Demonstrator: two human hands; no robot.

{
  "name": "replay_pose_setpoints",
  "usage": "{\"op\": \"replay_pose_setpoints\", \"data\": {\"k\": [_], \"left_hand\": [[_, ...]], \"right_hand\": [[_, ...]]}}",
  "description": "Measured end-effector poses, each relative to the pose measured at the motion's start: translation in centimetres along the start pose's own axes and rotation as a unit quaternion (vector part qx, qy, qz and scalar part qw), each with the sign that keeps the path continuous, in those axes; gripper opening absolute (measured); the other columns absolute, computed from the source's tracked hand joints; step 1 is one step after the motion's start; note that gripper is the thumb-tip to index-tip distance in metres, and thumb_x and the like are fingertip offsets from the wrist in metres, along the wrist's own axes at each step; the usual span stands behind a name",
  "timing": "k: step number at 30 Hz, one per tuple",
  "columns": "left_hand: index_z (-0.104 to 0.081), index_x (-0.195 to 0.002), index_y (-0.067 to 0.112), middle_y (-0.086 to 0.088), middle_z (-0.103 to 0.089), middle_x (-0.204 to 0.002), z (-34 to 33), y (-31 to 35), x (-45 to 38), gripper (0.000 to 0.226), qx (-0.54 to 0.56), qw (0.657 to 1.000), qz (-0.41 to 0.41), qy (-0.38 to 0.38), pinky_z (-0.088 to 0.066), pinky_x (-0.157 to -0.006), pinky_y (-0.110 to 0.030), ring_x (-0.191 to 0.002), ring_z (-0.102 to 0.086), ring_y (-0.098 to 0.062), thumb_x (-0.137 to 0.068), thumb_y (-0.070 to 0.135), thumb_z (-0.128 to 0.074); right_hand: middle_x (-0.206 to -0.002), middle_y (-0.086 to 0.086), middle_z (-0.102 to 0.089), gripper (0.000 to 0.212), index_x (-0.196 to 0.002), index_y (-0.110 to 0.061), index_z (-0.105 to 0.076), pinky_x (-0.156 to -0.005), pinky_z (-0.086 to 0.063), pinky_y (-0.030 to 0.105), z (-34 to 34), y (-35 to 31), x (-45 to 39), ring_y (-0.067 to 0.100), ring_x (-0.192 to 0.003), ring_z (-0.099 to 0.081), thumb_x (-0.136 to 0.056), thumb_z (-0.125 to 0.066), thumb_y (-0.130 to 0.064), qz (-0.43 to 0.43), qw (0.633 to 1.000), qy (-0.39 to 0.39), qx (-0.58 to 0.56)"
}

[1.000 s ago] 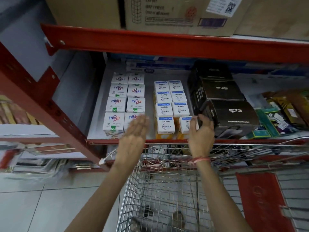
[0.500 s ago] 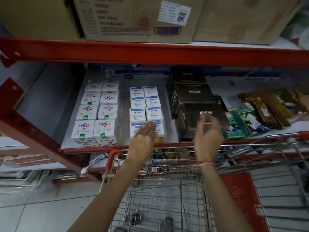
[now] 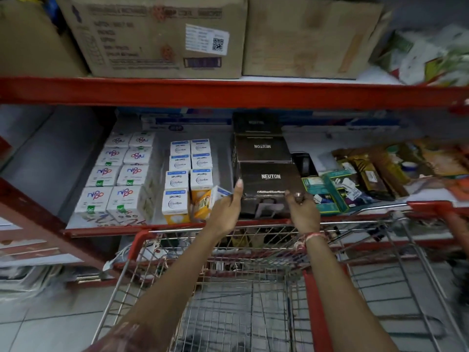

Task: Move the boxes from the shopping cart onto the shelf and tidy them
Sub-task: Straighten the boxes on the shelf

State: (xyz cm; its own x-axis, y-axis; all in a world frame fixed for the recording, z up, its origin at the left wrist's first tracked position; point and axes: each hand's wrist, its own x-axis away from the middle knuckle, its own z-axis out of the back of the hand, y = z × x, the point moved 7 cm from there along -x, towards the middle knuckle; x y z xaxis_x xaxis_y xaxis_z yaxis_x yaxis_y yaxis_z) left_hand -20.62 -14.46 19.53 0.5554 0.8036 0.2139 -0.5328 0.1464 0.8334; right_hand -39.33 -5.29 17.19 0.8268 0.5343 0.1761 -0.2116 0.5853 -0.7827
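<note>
The front black Neuton box stands at the edge of the red-framed shelf, with more Neuton boxes behind it. My left hand presses its left side, thumb up along the edge. My right hand grips its front right corner. To the left stand rows of white Wipro boxes; the front right one leans against my left hand, beside an orange box. White Nippo boxes fill the far left. The wire shopping cart stands below my arms.
Large cardboard cartons sit on the upper shelf. Mixed green and brown packets crowd the shelf to the right of the black boxes. A red cart handle is at the right. Flat goods lie on the low shelf at left.
My left hand moved right from the Wipro boxes to the black box's left side. My right hand came down onto its front right corner. The front right Wipro box now leans.
</note>
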Motion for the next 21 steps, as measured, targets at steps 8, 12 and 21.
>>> {"op": "replay_pose_setpoints", "data": {"k": [8, 12, 21], "left_hand": [[-0.046, -0.052, 0.012, -0.005, -0.043, -0.05, 2.9, -0.1, 1.3, 0.069, -0.028, 0.997, -0.014, 0.076, -0.042, -0.06, -0.027, -0.048, -0.043, -0.016, -0.096, 0.052, -0.012], [-0.054, -0.12, 0.011, -0.012, -0.059, -0.07, 3.2, -0.5, 1.1, 0.067, -0.058, 0.995, -0.003, 0.084, -0.05, -0.086, -0.036, -0.075, -0.058, -0.019, -0.095, 0.054, -0.01], [-0.026, -0.06, 0.041, 0.016, -0.028, -0.061, -0.3, 1.2, 0.2, 0.048, 0.009, 1.0, -0.018, 0.004, -0.022, -0.054, -0.018, -0.055, -0.029, 0.002, -0.076, 0.077, 0.002]], "right_hand": [[-0.092, 0.011, -0.065, 0.047, -0.117, -0.005, -0.049, -0.056, -0.052, 0.026, 0.5, -0.2, 0.1, 0.021, -0.058, -0.056, -0.091, -0.055, -0.043, 0.02, 1.0, -0.021, 0.001], [-0.069, -0.003, -0.058, 0.049, -0.117, -0.005, -0.048, -0.056, -0.058, 0.029, 0.3, 0.1, 0.0, 0.011, -0.042, -0.057, -0.089, -0.056, -0.045, -0.007, 1.0, -0.029, -0.009], [-0.062, -0.009, -0.057, 0.044, -0.112, -0.011, -0.051, -0.042, -0.044, 0.023, 0.3, 0.0, 0.2, 0.011, -0.039, -0.058, -0.088, -0.057, -0.047, -0.035, 0.999, -0.037, 0.005]]}}
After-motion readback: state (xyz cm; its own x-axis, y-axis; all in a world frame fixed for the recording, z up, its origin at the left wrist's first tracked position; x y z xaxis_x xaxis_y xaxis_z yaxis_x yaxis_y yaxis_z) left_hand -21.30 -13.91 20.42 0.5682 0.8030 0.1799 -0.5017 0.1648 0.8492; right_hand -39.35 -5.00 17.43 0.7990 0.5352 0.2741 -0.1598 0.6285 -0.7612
